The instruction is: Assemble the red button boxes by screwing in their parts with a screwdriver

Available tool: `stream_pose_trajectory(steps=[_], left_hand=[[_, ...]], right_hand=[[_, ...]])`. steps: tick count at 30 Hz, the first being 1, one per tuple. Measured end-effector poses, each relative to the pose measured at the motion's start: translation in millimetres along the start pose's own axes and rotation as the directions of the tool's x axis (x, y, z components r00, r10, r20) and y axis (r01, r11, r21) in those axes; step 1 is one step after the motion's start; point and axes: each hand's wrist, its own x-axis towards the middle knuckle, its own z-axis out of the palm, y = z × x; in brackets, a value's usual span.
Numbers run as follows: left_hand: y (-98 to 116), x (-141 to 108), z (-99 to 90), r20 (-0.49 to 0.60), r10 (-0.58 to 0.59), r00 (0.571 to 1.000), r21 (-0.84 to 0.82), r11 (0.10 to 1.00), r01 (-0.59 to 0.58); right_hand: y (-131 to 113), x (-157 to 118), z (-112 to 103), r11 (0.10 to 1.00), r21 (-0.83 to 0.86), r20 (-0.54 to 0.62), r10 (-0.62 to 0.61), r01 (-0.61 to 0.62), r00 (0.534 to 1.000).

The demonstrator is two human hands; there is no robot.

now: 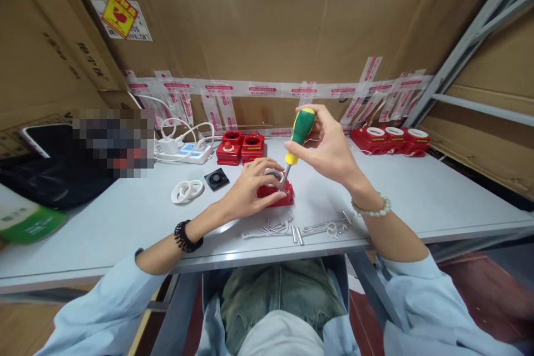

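Note:
My right hand (327,147) is wrapped round the green and yellow handle of a screwdriver (301,132). The shaft slants down, and its tip meets the top of a red housing (287,198) near its right side. My left hand (254,189) is closed on the left of that housing, fingers bent over a white ring (273,175) on it. Part of the housing is hidden under the fingers. In front of it lie loose screws (273,227), two short metal pins (297,235) and several thin metal pieces (325,226).
Left of my hands are two white rings (187,192), a black square part (217,179) and a white power strip (187,153). Red housings (241,148) stand behind; more with white rings (390,140) are at the back right. Cardboard (271,28) rises behind the table.

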Motion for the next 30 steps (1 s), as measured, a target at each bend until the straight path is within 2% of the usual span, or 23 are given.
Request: stream_pose_trajectory(steps=[4, 8, 11, 14, 18, 21, 23, 27, 30], left_hand=[[3, -5, 1.2, 0.123, 0.057, 0.991, 0.064, 0.996, -0.065], [8, -10, 4.4, 0.264, 0.109, 0.958, 0.157, 0.976, -0.154], [10, -11, 6.9, 0.328, 0.121, 0.937, 0.189, 0.963, -0.190], [12, -10, 3.7, 0.317, 0.130, 0.939, 0.182, 0.964, -0.195], [10, -8, -9.2, 0.157, 0.142, 0.977, 0.146, 0.976, -0.165], [2, -8, -15.4, 0.063, 0.030, 0.998, 0.125, 0.991, -0.038], [-6, -7, -14.4, 0.095, -0.049, 0.994, 0.085, 0.996, 0.041], [-20, -6, -6.0, 0.226, -0.103, 0.969, 0.029, 0.995, 0.099], [-24, -6, -2.3, 0.230, -0.124, 0.965, 0.051, 0.992, 0.115]], right_hand=[[1, 1, -2, 1.000, 0.025, 0.003, 0.014, -0.014, 1.000], [5, 4, -6, 0.999, 0.031, -0.020, 0.010, -0.009, 1.000], [7, 4, -6, 0.999, 0.032, -0.015, 0.010, -0.009, 1.000], [7, 4, -5, 0.999, 0.028, -0.015, 0.018, -0.017, 1.000], [9, 3, -5, 1.000, -0.006, -0.021, 0.001, -0.001, 1.000], [10, 0, -3, 0.999, -0.037, 0.017, -0.017, 0.017, 1.000], [11, -2, 0, 0.998, -0.053, 0.046, -0.024, 0.026, 0.999], [12, -4, 5, 0.994, -0.103, 0.067, -0.034, 0.041, 0.997], [14, -5, 7, 0.990, -0.134, 0.060, -0.035, 0.043, 0.998]])
